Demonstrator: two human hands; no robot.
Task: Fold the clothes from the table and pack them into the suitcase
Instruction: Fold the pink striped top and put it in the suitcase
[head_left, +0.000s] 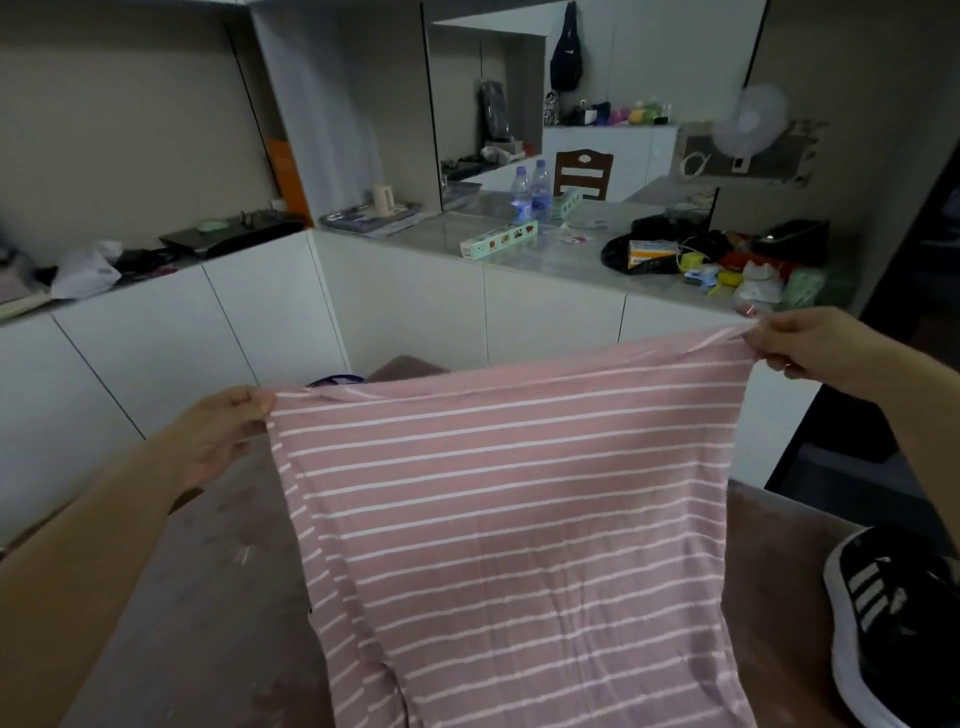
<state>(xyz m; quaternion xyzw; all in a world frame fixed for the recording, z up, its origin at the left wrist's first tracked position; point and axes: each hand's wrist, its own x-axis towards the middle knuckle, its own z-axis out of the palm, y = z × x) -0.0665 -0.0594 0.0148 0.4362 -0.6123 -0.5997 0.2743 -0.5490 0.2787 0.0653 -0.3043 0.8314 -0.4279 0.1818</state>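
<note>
Left hand (223, 436) pinches one top corner of the shirt (509, 519), fingers curled over the edge; right hand (800, 345) pinches the opposite top corner, thumb and fingers closed on the cloth. Shirt: pink, thin white stripes, held up in the air and spread taut between the two hands. Top edge runs left to right and slopes upward toward the right hand, which sits higher and farther out; the left hand is lower and nearer the body. Long axis hangs straight down from that edge toward the table (208, 597). The lower end leaves the frame, so cannot tell whether the hem touches the tabletop. Judgement: the step in hand is spreading the garment ahead of the first fold. The next move likely calls for laying it flat on the table, with the two corners levelled first. Table is brown and lies under the shirt and to both sides of it. Black shoe (893, 623) with white stripes lies at lower right, apparently on the table, near the shirt's right side but apart from it; it could catch the cloth. Cluttered counter (545, 254) stands behind. Suitcase not in view.
</note>
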